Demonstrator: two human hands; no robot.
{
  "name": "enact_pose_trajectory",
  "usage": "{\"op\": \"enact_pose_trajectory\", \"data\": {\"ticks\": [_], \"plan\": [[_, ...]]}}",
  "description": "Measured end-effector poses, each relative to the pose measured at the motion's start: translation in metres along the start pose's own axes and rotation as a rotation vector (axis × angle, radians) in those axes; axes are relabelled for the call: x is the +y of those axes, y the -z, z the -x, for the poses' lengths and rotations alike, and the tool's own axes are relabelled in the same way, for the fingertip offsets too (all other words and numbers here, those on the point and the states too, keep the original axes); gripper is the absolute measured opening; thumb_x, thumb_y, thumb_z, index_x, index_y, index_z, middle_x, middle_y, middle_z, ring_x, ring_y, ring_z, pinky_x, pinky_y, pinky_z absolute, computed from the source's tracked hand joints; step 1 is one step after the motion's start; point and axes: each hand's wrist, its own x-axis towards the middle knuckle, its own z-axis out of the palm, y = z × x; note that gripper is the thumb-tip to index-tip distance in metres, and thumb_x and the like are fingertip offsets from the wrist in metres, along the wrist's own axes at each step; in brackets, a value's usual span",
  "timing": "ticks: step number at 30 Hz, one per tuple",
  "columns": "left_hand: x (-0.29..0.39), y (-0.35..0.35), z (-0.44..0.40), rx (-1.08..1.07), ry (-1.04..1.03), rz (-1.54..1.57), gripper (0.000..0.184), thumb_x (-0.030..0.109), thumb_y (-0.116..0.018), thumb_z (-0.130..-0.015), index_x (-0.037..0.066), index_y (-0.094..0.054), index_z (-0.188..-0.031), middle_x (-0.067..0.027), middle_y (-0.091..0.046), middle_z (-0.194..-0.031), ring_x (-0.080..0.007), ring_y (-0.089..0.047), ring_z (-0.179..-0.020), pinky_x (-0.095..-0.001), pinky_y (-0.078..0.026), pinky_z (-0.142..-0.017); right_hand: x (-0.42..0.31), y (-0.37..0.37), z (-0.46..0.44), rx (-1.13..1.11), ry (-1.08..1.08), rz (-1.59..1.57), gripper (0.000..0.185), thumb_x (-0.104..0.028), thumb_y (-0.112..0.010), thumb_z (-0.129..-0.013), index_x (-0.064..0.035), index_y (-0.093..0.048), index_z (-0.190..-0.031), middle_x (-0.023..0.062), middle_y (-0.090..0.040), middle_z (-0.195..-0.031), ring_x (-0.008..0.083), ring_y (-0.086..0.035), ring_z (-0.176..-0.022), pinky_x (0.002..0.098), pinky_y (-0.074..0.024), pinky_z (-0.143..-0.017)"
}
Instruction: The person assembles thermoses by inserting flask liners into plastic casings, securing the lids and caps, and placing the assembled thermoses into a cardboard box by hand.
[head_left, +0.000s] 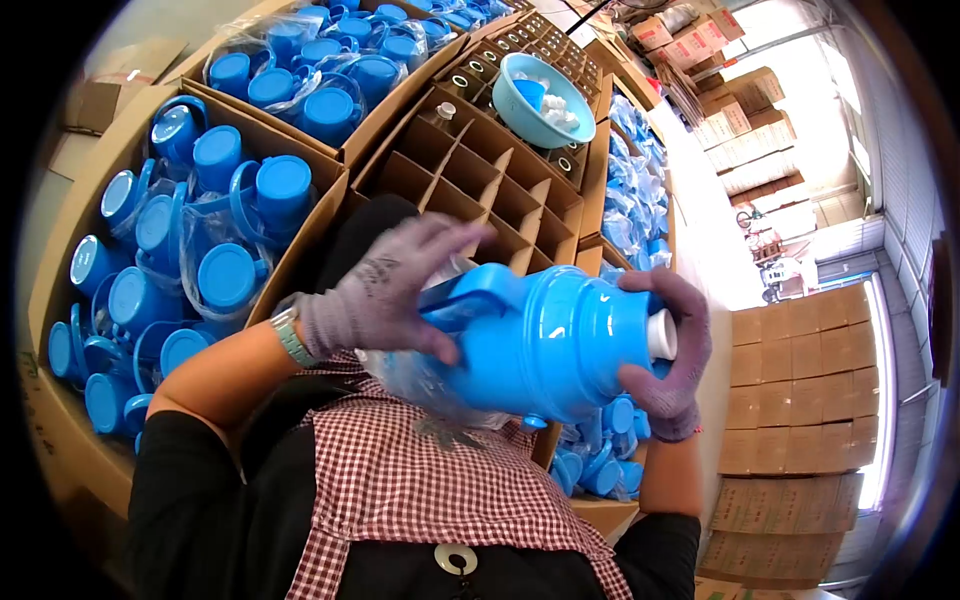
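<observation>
A large blue plastic jug (570, 340) lies tilted across my lap, its handle facing up and a white stopper (661, 335) at its right end. My right hand (675, 350), in a purple-grey glove, curls its fingers and thumb around that end by the stopper. At the jug's left part, beside the handle, my left hand (395, 290) is gloved too, with thumb and fingers spread apart. Clear plastic wrap (425, 388) hangs around the jug's left end, partly under my left hand.
Cartons of blue lidded cups (228, 275) stand at the left and top. A divided cardboard box (470, 180) lies ahead, with a light-blue basin (545, 100) beyond it. Wrapped blue parts (635, 180) fill boxes on the right. Stacked cartons (800, 385) stand further right.
</observation>
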Motion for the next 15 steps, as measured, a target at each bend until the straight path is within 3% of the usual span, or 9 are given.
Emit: {"op": "enact_pose_trajectory", "data": {"ticks": [1,2,4,6,7,8,9,13,15], "plan": [[-0.009,0.004,0.008,0.109,0.019,-0.231,0.142,0.081,-0.084,-0.050,0.004,-0.032,-0.157,-0.0276,-0.045,-0.149,-0.0482,-0.040,-0.141,-0.0572,-0.039,-0.114,0.002,0.000,0.007,0.023,-0.040,-0.041,0.090,-0.036,-0.087,-0.067,0.0001,-0.052,-0.142,0.0189,-0.068,-0.121,0.0304,-0.068,-0.113,0.0442,-0.0529,-0.101],[-0.017,0.000,0.020,0.088,0.115,-0.335,0.133,0.073,-0.088,-0.056,0.003,-0.033,-0.156,-0.0298,-0.046,-0.147,-0.0474,-0.045,-0.138,-0.0544,-0.041,-0.113,0.001,-0.002,0.009,0.039,-0.040,-0.055,0.091,-0.036,-0.087,-0.067,0.0001,-0.051,-0.142,0.0192,-0.068,-0.122,0.0304,-0.068,-0.113,0.0444,-0.0529,-0.101],[-0.041,-0.004,0.029,-0.382,0.354,-0.067,0.096,0.054,-0.086,-0.073,0.004,-0.049,-0.146,-0.0253,-0.060,-0.134,-0.0412,-0.058,-0.127,-0.0509,-0.047,-0.107,-0.003,-0.006,0.015,0.053,-0.046,-0.080,0.093,-0.036,-0.088,-0.068,0.0001,-0.050,-0.144,0.0199,-0.068,-0.122,0.0305,-0.068,-0.114,0.0447,-0.0529,-0.101],[-0.008,0.024,-0.020,-0.836,0.256,-0.456,0.048,0.032,-0.077,-0.084,0.010,-0.066,-0.125,-0.0140,-0.072,-0.109,-0.0320,-0.070,-0.108,-0.0460,-0.053,-0.099,-0.013,-0.007,0.011,0.004,0.023,-0.026,0.096,-0.035,-0.090,-0.067,0.0003,-0.049,-0.146,0.0196,-0.068,-0.124,0.0311,-0.068,-0.117,0.0439,-0.0533,-0.101],[0.006,0.035,-0.032,-0.525,0.103,-0.649,0.018,0.022,-0.072,-0.087,0.015,-0.073,-0.104,-0.0059,-0.073,-0.090,-0.0257,-0.073,-0.095,-0.0416,-0.057,-0.089,-0.018,-0.010,0.008,-0.018,0.049,-0.044,0.097,-0.034,-0.091,-0.067,0.0003,-0.048,-0.147,0.0194,-0.068,-0.124,0.0312,-0.068,-0.117,0.0438,-0.0536,-0.101],[0.048,0.056,-0.060,-0.357,0.031,-0.745,0.009,0.017,-0.075,-0.086,0.017,-0.073,-0.095,-0.0063,-0.071,-0.088,-0.0238,-0.072,-0.086,-0.0373,-0.059,-0.081,-0.025,-0.013,0.005,-0.044,0.075,-0.062,0.098,-0.033,-0.092,-0.067,0.0004,-0.048,-0.147,0.0191,-0.068,-0.125,0.0314,-0.068,-0.117,0.0438,-0.0538,-0.101],[0.058,0.067,-0.076,0.144,-0.324,-0.407,0.009,0.010,-0.078,-0.084,0.012,-0.075,-0.092,-0.0064,-0.071,-0.086,-0.0212,-0.071,-0.078,-0.0333,-0.059,-0.073,-0.033,-0.017,0.002,-0.054,0.082,-0.070,0.098,-0.028,-0.093,-0.066,0.0005,-0.048,-0.148,0.0179,-0.069,-0.124,0.0316,-0.069,-0.116,0.0430,-0.0548,-0.100],[0.164,0.114,-0.094,0.165,-0.400,-0.111,0.048,0.018,-0.083,-0.084,0.004,-0.067,-0.128,-0.0081,-0.074,-0.094,-0.0151,-0.072,-0.081,-0.0272,-0.058,-0.072,-0.067,-0.029,-0.003,-0.054,0.127,0.025,0.094,-0.028,-0.094,-0.065,-0.0025,-0.052,-0.146,0.0192,-0.069,-0.124,0.0330,-0.070,-0.115,0.0427,-0.0562,-0.098],[0.132,0.114,-0.081,0.022,-0.362,0.107,0.074,0.035,-0.087,-0.076,0.001,-0.060,-0.136,-0.0116,-0.070,-0.110,-0.0180,-0.070,-0.095,-0.0303,-0.058,-0.080,-0.065,-0.033,-0.006,-0.054,0.179,0.035,0.093,-0.030,-0.093,-0.066,-0.0030,-0.052,-0.145,0.0199,-0.069,-0.123,0.0341,-0.070,-0.115,0.0427,-0.0563,-0.098]]}}
